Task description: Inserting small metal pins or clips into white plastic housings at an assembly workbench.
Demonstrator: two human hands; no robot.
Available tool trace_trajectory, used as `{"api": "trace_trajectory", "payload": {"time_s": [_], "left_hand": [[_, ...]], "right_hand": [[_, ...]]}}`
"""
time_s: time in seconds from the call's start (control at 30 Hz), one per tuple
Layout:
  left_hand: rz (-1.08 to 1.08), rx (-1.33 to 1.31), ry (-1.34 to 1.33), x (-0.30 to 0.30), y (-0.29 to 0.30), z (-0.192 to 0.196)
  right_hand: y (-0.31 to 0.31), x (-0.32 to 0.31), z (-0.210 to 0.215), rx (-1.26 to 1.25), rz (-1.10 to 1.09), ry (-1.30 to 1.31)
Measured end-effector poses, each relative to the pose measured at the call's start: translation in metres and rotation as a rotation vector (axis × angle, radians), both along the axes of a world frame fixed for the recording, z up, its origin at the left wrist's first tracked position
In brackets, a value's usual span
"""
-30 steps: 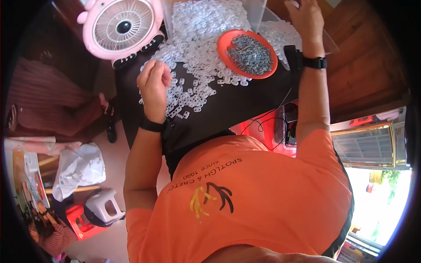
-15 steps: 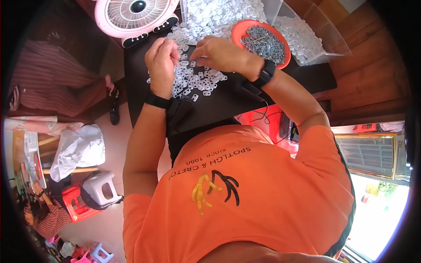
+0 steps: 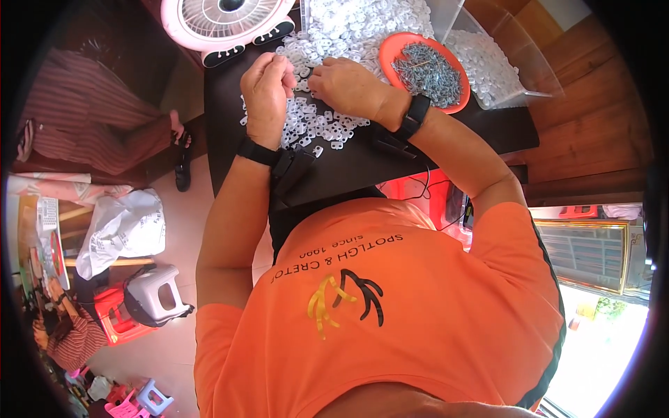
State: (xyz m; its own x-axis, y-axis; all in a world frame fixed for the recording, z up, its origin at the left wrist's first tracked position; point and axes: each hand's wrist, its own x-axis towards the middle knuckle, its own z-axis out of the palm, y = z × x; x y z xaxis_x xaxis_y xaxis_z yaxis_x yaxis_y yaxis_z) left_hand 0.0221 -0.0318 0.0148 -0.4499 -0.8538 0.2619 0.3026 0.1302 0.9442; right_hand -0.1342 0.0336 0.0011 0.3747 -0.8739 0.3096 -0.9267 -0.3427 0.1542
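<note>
Over the dark table (image 3: 331,172), our left hand (image 3: 267,85) stands curled and our right hand (image 3: 348,87) arches palm-down toward it; we cannot tell whether either grips anything. Flat, holed white pieces (image 3: 324,129) lie around them; thin metal bits (image 3: 428,78) fill a round plate (image 3: 391,49).

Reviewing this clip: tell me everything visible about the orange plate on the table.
The orange plate is round, shallow and smooth-rimmed, and looks like plastic. It sits face up, heaped with small grey, metallic-looking pieces; a thin yellowish sliver lies on them. It is on the dark table, to the right of the right hand, with loose white pieces along its left side. The black wristband is close to its near edge; contact cannot be told.
</note>
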Motion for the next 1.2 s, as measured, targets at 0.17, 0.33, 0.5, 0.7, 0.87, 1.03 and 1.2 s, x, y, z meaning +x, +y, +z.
{"api": "trace_trajectory", "payload": {"time_s": [0.17, 0.33, 0.5, 0.7, 0.87, 1.03, 1.2], "left_hand": [[-0.013, 0.018, -0.045, -0.002, -0.002, -0.002], [-0.111, 0.052, -0.181, -0.003, -0.004, -0.009], [-0.227, 0.077, -0.187, -0.007, 0.006, -0.008], [-0.273, 0.084, -0.149, -0.005, 0.01, -0.003], [-0.247, 0.11, -0.049, -0.006, 0.009, -0.005], [-0.285, 0.03, -0.108, -0.001, 0.005, -0.001], [-0.254, 0.035, -0.107, -0.003, 0.005, -0.002]], "right_hand": [[-0.004, -0.001, 0.002, 0.051, -0.093, -0.118], [0.003, -0.009, 0.027, 0.283, -0.157, -1.066], [0.011, 0.0, 0.032, 0.233, -0.135, -1.304], [0.013, 0.009, 0.023, 0.033, -0.121, -1.298], [0.012, 0.011, 0.019, 0.044, -0.054, -1.405], [0.018, 0.008, 0.04, 0.081, -0.103, -1.316], [0.016, 0.004, 0.049, 0.128, 0.023, -1.149]]}}
